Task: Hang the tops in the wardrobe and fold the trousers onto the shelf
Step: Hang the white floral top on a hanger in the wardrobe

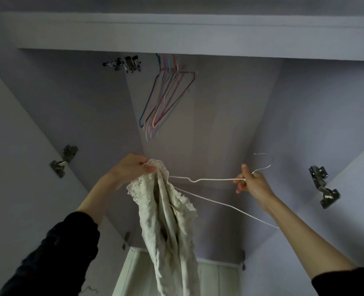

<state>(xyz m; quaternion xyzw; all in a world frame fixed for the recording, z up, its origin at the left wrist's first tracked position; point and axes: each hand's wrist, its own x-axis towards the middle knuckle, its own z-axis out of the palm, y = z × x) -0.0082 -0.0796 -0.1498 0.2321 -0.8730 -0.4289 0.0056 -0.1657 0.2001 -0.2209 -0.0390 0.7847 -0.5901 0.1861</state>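
Before the open wardrobe (219,116) with pale lilac walls, a cream lace-trimmed top (168,227) is held up by the left hand (132,169), whose fingers are closed around its gathered upper edge. One end of a thin white wire hanger (209,180) is hidden in the top; its neck is pinched by the right hand (251,181). Near the upper edge of the wardrobe, a bunch of coloured wire hangers (166,97) is seen hanging.

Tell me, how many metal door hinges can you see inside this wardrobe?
5: one at top left, one mid-left, one mid-right, one low left, one low right. Others may be out of view.
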